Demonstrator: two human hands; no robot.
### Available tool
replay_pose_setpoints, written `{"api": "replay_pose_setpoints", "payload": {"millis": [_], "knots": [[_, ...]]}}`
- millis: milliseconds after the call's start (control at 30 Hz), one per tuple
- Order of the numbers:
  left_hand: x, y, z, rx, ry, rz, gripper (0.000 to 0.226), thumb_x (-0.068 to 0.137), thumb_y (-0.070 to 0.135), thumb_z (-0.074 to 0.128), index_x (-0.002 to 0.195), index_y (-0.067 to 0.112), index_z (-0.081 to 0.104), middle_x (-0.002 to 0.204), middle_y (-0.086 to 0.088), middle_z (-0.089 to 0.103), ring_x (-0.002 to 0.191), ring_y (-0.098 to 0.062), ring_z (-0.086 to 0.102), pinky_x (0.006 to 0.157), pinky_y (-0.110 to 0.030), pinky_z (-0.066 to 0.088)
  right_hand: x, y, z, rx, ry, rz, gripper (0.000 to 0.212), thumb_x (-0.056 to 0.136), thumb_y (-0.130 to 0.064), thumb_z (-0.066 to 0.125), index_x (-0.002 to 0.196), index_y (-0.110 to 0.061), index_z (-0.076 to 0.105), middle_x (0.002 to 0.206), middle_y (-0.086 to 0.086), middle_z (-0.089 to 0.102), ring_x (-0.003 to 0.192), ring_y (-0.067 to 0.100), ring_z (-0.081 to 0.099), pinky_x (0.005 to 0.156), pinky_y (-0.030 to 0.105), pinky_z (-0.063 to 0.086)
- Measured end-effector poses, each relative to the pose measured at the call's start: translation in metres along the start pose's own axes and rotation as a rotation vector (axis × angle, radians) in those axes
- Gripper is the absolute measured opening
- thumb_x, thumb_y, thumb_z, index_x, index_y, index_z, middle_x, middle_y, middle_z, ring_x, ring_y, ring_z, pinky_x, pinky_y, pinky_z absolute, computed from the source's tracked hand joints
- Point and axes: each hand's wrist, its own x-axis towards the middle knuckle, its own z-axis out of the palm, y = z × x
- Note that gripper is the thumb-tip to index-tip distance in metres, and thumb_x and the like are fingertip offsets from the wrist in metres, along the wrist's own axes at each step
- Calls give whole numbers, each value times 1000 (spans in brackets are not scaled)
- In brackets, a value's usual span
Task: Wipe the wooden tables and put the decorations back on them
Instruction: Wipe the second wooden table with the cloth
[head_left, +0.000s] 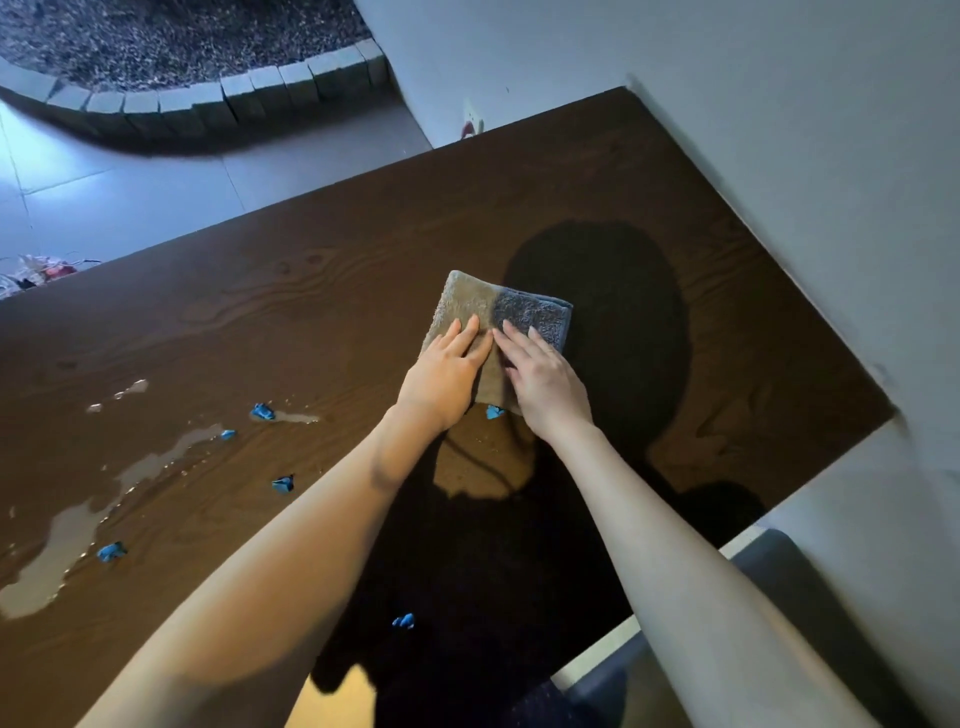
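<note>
Wooden table (363, 249): dark brown top with a visible grain, set with its far edge against a pale wall (779, 130); wiping under way, decorations not yet returned.

Left hand (441, 376): flat on the cloth, fingers straight and close together, pressing down, gripping nothing.

Right hand (545, 382): likewise flat, fingers extended and slightly spread, pressing beside the left so that the fingertips nearly meet.

Cloth (498, 322): folded towel, lying near the middle of the tabletop, under both palms; one half lit tan, the other in shadow and reading grey (true colour hard to judge).

Blue scraps (262, 412): several small pieces scattered over the near and left part of the top; one (493, 412) lies touching the cloth's near edge, between the wrists.

Spilled liquid (57, 551): pale pools and streaks along the left side, well apart from the cloth.

Off the table: grey tiled floor (130, 197), a curved brick border (234, 98) around gravel, and a small colourful heap (36, 273) on the floor at the left edge (possibly the decorations; too blurred to tell).

Handling note: the step appears to be an even two-handed pass. Keep both palms flat, work toward the wet patch in overlapping strokes along the grain, and gather the scraps ahead of the cloth instead of smearing them.
</note>
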Motion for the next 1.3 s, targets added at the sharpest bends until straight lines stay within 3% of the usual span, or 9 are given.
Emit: {"api": "replay_pose_setpoints", "payload": {"millis": [300,400,500,567,633,700,800,967,1300], "knots": [[-74,26,38,-44,74,116,60,96,10,43,149,11,17,157,-11,15,145,-29,16,117,-30,12,-92,-15,35,54,82,114,50,101,-13,36,148,-26,29,156,-10,25,145,20,16,116,33,19],[-114,29,45,-31,110,93,54,94,7,48,145,5,30,152,-16,27,141,-32,26,116,-33,20,-118,-35,50,62,69,119,55,99,-5,38,149,-28,27,156,-12,23,146,19,14,116,32,18],[-146,27,54,15,77,99,53,68,3,79,118,-3,61,123,-24,59,112,-37,60,94,-38,49,-144,-54,66,76,68,119,58,100,-2,34,150,-27,23,157,-12,18,147,18,10,117,30,12],[-156,20,61,41,67,93,58,52,2,88,106,-4,67,108,-24,67,95,-38,68,79,-41,55,-158,-64,74,42,45,103,63,98,0,35,152,-26,14,159,-9,9,147,19,4,118,31,7],[-162,21,59,-12,35,94,64,67,4,81,125,-4,55,126,-26,56,113,-40,58,94,-41,49,-166,-68,77,-21,4,100,74,95,2,42,152,-24,3,160,-7,-2,147,20,-3,118,33,3],[-163,23,60,-9,-8,91,65,91,13,58,146,3,25,152,-19,27,140,-34,29,114,-36,25,-168,-66,76,-62,-38,102,89,89,3,52,151,-24,-5,159,-8,-10,147,21,-8,118,33,1],[-152,25,55,42,-50,88,67,98,23,44,150,11,4,158,-11,7,146,-29,9,119,-36,14,-161,-58,70,-81,-69,107,98,85,2,58,151,-25,-9,158,-9,-15,146,20,-12,117,33,-1],[-102,58,39,91,-62,117,68,98,17,41,150,11,-1,158,-12,-2,146,-32,3,119,-39,11,-135,-20,43,-43,-9,176,70,98,-10,38,152,-23,-5,159,-8,-10,147,19,-8,119,35,4],[-1,146,34,118,-75,303,58,100,17,33,151,12,6,159,-9,1,146,-31,4,118,-37,10,-129,95,7,-74,122,311,61,101,-10,35,153,-17,4,160,-4,-1,147,21,1,118,32,9]]}}
